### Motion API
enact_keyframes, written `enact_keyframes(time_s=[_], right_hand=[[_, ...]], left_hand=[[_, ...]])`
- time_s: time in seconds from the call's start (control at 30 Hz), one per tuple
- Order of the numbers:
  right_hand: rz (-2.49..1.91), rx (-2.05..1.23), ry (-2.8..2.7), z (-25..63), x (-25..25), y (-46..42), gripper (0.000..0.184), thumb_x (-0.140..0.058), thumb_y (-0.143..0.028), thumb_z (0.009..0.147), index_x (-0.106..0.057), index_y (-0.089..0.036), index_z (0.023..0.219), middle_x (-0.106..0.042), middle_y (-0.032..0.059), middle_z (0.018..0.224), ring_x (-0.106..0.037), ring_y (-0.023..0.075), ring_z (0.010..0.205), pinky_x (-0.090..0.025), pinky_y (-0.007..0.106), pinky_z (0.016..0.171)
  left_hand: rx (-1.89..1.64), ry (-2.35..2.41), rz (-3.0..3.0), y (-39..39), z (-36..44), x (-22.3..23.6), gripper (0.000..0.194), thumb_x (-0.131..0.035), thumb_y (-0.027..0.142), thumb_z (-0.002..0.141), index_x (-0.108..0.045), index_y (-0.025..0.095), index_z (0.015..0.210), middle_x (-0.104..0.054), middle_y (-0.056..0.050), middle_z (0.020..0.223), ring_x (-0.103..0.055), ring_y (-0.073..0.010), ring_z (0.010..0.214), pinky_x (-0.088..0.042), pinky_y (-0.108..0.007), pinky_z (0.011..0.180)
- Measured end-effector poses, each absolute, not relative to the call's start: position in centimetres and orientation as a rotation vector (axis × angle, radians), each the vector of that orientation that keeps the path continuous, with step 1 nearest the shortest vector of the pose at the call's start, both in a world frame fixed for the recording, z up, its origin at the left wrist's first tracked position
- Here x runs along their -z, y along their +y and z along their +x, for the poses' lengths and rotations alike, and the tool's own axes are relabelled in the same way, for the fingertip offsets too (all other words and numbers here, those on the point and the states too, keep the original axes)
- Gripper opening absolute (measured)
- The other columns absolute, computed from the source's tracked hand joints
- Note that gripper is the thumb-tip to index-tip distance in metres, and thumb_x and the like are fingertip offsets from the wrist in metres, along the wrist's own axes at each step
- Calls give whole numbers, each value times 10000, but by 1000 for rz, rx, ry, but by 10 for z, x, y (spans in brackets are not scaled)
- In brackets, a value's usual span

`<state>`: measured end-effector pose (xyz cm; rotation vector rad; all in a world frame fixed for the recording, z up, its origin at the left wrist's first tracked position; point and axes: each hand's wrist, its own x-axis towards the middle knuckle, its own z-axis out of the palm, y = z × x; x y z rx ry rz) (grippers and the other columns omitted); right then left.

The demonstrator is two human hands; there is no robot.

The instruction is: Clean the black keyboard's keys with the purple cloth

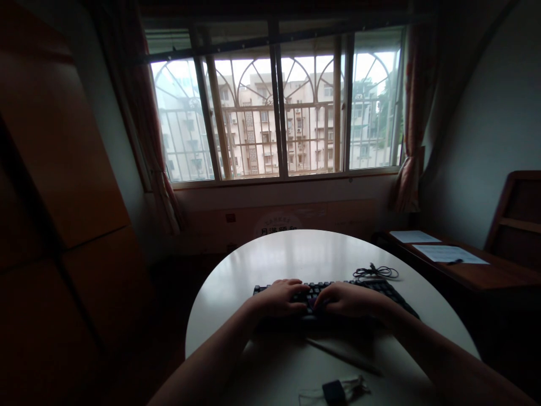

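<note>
A black keyboard [391, 290] lies on the round white table, partly covered by both hands. My left hand [281, 297] rests over its left half, fingers stretched and apart, the thumb low near the front keys. Over the middle keys, my right hand [343, 298] is bent down with its fingers drawn together. A small purplish patch [312, 303] shows between the two hands, close to the right fingertips; its kind is too dark to make out. Whether the right fingers hold it is partly hidden.
Behind the keyboard lies a coiled black cable [376, 273]. A thin, pen-like stick [342, 356] and a small dark block [333, 392] with pale strands lie nearer me on the white table [220, 304]. Papers [450, 254] rest on a brown wooden surface at right.
</note>
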<state>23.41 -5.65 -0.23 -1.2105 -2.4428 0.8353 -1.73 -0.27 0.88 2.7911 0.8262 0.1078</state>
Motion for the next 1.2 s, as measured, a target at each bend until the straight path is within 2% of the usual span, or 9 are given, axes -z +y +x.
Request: enact_keyframes(time_s=[0.3,0.47,0.83,1.2], right_hand=[[-1239,-826,-2449,233,-1,-59,348,-554,-288,853,-743,-251,1142,-765,19,1033,-691,206,886,-493,258,778],[-1269,-792,-2460,233,-3,-60,365,-551,-242,831,-743,-251,1141,-765,10,995,-684,192,852,-479,245,744],[-1237,-826,-2449,233,-4,-60,340,-555,-289,858,-743,-239,1136,-764,20,1031,-692,208,901,-486,261,789],[-1243,-833,-2457,234,0,-57,347,-546,-257,852,-742,-238,1138,-764,20,1031,-691,204,887,-493,259,782]], left_hand=[[-97,832,2781,-2,-17,-7,606,-590,544,886,-465,332,1440,-500,-58,1438,-490,-335,1278,-415,-433,1044],[-102,833,2783,1,-18,-5,613,-592,551,882,-463,335,1441,-502,-57,1433,-488,-335,1278,-416,-430,1040],[-104,822,2799,0,-18,-7,603,-587,539,888,-466,325,1439,-512,-61,1421,-501,-331,1264,-418,-428,1039],[-109,822,2801,-3,-17,-9,592,-592,519,893,-469,323,1438,-519,-60,1418,-510,-323,1259,-414,-433,1048]])
